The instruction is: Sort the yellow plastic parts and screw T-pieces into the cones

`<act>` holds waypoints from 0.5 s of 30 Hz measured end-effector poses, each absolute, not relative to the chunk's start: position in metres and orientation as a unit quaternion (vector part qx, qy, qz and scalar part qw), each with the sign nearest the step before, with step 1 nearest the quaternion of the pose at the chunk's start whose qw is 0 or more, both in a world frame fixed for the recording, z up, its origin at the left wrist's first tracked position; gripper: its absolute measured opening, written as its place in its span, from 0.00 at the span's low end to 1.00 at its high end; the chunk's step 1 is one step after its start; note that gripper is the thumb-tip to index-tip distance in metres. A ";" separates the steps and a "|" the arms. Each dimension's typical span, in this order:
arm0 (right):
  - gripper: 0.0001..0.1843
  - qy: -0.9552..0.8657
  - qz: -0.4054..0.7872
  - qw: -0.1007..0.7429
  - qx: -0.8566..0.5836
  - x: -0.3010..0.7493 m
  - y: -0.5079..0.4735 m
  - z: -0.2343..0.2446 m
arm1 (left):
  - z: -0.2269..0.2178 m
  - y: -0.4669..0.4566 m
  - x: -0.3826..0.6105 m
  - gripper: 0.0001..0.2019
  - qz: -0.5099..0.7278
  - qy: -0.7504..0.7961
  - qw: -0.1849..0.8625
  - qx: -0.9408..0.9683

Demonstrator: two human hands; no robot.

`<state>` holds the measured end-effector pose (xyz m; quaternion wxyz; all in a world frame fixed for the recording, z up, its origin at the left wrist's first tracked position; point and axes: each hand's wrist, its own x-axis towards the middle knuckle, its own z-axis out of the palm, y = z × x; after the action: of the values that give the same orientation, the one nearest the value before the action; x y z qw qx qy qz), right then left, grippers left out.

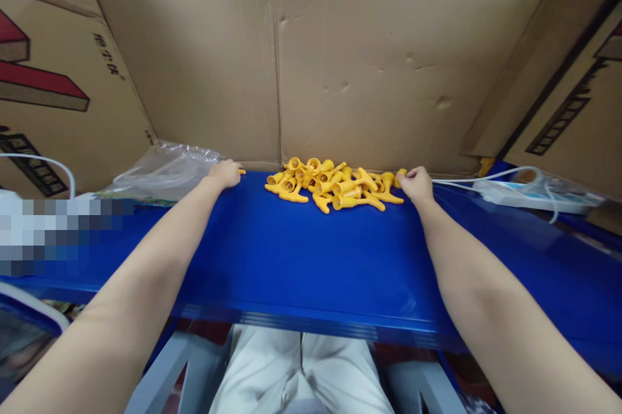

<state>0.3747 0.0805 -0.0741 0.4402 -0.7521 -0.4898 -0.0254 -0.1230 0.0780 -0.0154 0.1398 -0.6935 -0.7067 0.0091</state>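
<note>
A pile of yellow plastic pieces (335, 186) lies at the far side of the blue table, each with a hollow, socket-like end and a curved T-shaped end. Left of the pile, my left hand (226, 173) is closed, and the tip of a yellow plastic piece (242, 172) pokes out past its fingers. At the pile's right end, my right hand (418, 185) pinches another yellow plastic piece (401, 175) between thumb and fingers. How the left fingers grip is partly hidden by the back of the hand.
Tall cardboard (369, 57) stands along the back, with printed boxes on both sides. A clear plastic bag (165, 171) lies to the left on the blue table (311, 258). On the right rests a white power strip (529, 197) with cables. A pixelated patch covers the left edge.
</note>
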 end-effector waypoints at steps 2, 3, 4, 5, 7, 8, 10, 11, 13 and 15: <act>0.09 -0.513 -0.029 0.384 -0.767 0.367 0.076 -0.068 | -0.011 0.074 -0.115 0.23 -0.011 -0.685 0.165 -0.709; 0.12 -0.530 -0.024 0.352 -0.771 0.363 0.075 -0.065 | -0.008 0.073 -0.111 0.23 -0.022 -0.674 0.173 -0.718; 0.14 -0.549 -0.018 0.322 -0.771 0.360 0.075 -0.063 | -0.006 0.071 -0.106 0.23 -0.032 -0.661 0.178 -0.728; 0.14 -0.568 -0.011 0.296 -0.768 0.356 0.075 -0.061 | -0.004 0.069 -0.102 0.23 -0.041 -0.647 0.183 -0.739; 0.14 -0.598 -0.007 0.266 -0.756 0.352 0.078 -0.058 | -0.001 0.065 -0.092 0.23 -0.056 -0.616 0.190 -0.763; 0.13 -0.605 -0.007 0.261 -0.752 0.351 0.079 -0.058 | 0.000 0.063 -0.087 0.23 -0.063 -0.599 0.192 -0.775; 0.14 -0.600 0.001 0.261 -0.756 0.350 0.082 -0.057 | 0.003 0.058 -0.077 0.23 -0.071 -0.566 0.195 -0.798; 0.14 -0.591 0.014 0.267 -0.761 0.350 0.084 -0.058 | 0.004 0.056 -0.072 0.23 -0.071 -0.549 0.197 -0.809; 0.15 -0.571 0.051 0.297 -0.764 0.350 0.087 -0.059 | 0.007 0.051 -0.062 0.23 -0.070 -0.516 0.198 -0.830; 0.16 -0.572 0.072 0.380 -0.723 0.350 0.091 -0.060 | 0.009 0.045 -0.053 0.23 -0.075 -0.491 0.194 -0.846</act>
<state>0.3502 0.0912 -0.0601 0.3803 -0.7231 -0.5721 0.0719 -0.0531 0.0451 0.0094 0.1944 -0.8461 -0.4906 -0.0751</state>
